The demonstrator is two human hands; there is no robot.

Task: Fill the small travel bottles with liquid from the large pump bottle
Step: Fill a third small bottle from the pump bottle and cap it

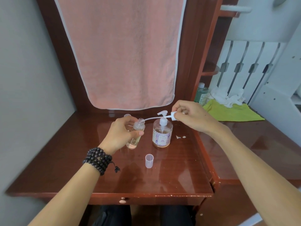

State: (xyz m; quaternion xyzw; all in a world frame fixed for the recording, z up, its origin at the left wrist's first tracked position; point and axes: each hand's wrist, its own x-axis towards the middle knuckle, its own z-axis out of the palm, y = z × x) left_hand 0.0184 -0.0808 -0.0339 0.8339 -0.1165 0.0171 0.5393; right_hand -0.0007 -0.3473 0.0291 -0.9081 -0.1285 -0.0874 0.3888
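The large pump bottle point(162, 134) stands between the hands. The left hand point(121, 132) grips a tilted travel bottle point(136, 135); the right hand point(192, 118) pinches its spray head point(173, 115), tube reaching toward the neck. A clear cap point(149, 161) stands nearer the person.

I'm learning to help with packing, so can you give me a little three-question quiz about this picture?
1. True or false: the left hand holds the small travel bottle with its top off.
2. What does the right hand pinch? A) the spray cap with a thin tube B) the green cloth C) the clear cup
3. Fill in: the large pump bottle stands on the ____ desk.

Key: 1 true. 2 A: the tube's far end is at the small bottle's open neck. 3 wooden; the clear cup stands on it too, nearer the person.
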